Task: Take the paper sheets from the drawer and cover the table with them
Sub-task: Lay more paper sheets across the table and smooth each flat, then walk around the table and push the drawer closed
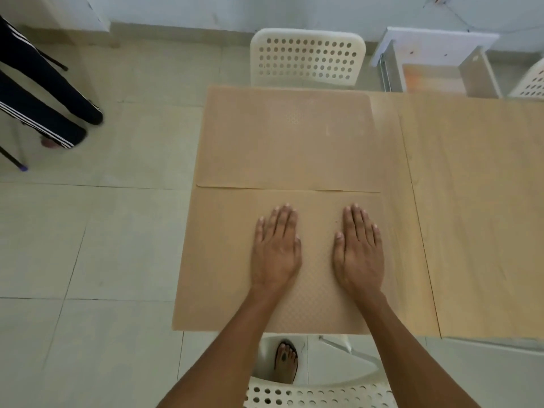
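Observation:
Two tan paper sheets lie flat on the left end of a light wooden table [471, 201]. The far sheet [288, 136] reaches the table's back edge; the near sheet [217, 260] runs to the front edge and meets the far one along a seam. My left hand [276, 248] and my right hand [359, 248] rest palm down on the near sheet, side by side, fingers straight and slightly apart, holding nothing. At the back right, a white drawer unit [435, 63] stands with its drawer pulled open.
A white perforated chair [307, 57] stands at the table's far side and another [318, 393] right below me. A third chair's edge [530, 81] shows at the far right. A person's legs [50, 92] stand on the tiled floor at the left.

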